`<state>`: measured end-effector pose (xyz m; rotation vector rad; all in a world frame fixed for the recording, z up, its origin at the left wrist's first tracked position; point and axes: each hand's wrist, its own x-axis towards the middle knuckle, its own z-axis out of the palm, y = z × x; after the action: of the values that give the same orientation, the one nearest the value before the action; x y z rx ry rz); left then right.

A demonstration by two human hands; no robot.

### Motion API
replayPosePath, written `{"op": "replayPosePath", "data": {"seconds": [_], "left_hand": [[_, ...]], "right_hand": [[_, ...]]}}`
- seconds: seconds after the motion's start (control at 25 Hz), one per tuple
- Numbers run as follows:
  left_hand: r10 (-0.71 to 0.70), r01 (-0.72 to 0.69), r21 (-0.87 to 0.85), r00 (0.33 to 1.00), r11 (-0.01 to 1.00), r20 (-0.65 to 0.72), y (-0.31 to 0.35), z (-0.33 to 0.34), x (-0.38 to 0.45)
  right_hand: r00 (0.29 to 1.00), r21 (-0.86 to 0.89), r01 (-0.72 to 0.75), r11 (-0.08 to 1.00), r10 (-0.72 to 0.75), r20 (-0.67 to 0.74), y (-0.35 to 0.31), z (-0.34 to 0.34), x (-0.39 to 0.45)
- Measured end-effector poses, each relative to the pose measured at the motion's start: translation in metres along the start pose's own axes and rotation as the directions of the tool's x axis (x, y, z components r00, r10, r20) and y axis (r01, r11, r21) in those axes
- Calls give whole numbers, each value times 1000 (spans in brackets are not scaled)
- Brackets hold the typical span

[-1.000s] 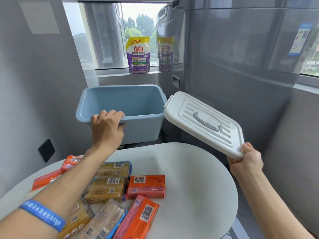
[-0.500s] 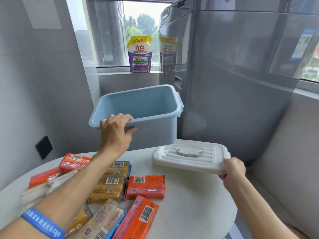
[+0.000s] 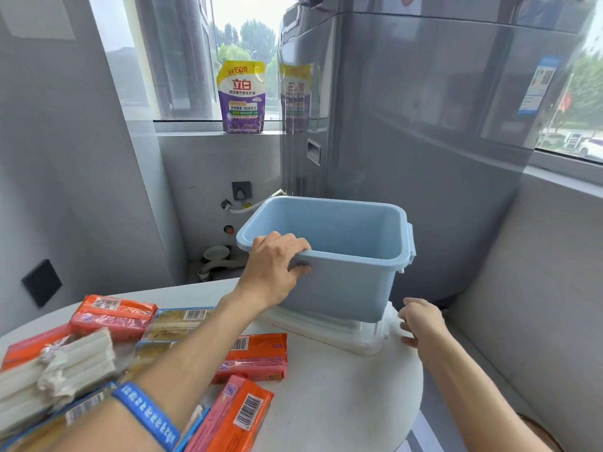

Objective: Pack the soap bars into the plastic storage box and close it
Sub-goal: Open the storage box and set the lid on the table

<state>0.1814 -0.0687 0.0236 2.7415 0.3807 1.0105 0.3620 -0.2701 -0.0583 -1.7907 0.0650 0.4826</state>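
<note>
— Two hands in the head view, both at the box?
— Left hand (image 3: 277, 265) clamped on the near rim of the light blue plastic storage box (image 3: 342, 282), fingers curled over the edge, thumb on the outer wall. Blue wristband (image 3: 146, 415) further down that forearm.
— And the right?
— Right hand (image 3: 421, 321) spread loose, fingers apart, gripping nothing, fingertips just beside the corner of the white lid (image 3: 362, 337). Touching or not: cannot tell.
— Where exactly the box?
— Open, nothing visible inside, over the lid on the far part of the round white table (image 3: 342, 402). Seems to rest on the lid, though contact hard to confirm. Latch tab on its right end.
— Soap bars?
— All outside the box, piled on the table's left side. Orange-wrapped soap bar (image 3: 114, 316) at the back, another orange one (image 3: 257, 357) in the middle, a third (image 3: 238, 415) nearest the camera. Yellowish wrapped bars (image 3: 176, 324) partly hidden under the left forearm. White wrapped bundle (image 3: 55, 370) at far left.
— Background?
— Purple detergent pouch (image 3: 242, 96) upright on the windowsill, beside a grey washing machine (image 3: 424, 141) behind the box.
</note>
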Motion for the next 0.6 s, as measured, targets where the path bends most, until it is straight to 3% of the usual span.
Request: {"op": "replayPosePath", "data": {"seconds": [0.16, 0.24, 0.28, 0.32, 0.36, 0.4, 0.44, 0.48, 0.52, 0.6], "left_hand": [[62, -61, -5, 993, 998, 105, -3, 10, -4], [47, -51, -156, 999, 986, -25, -10, 7, -10], [-66, 25, -272, 988, 962, -141, -15, 6, -13], [-268, 156, -416, 936, 896, -227, -22, 7, -18], [-514, 323, -570, 832, 755, -209, -28, 7, -23], [-699, 485, -672, 712, 559, -68, -34, 11, -28], [-774, 613, -698, 619, 370, 132, -39, 18, -36], [-763, 698, -668, 571, 257, 304, -42, 26, -46], [-717, 745, -632, 558, 212, 418, -44, 33, -55], [-682, 754, -618, 573, 222, 455, -44, 36, -62]], "right_hand": [[992, -87, 33, 996, -22, 126, 2, 9, -2], [987, -116, 60, 991, -42, 156, 2, 13, -1], [987, -115, 69, 991, -51, 155, 2, 13, 0], [987, -103, 73, 992, -57, 149, 3, 14, 1], [989, -87, 73, 993, -61, 137, 4, 14, 1], [990, -72, 75, 995, -65, 124, 4, 15, 2], [991, -70, 79, 994, -71, 117, 5, 16, 2], [990, -81, 92, 992, -82, 116, 6, 17, 1], [989, -95, 106, 990, -94, 116, 7, 19, -1], [987, -124, 131, 984, -117, 114, 7, 22, -6]]}}
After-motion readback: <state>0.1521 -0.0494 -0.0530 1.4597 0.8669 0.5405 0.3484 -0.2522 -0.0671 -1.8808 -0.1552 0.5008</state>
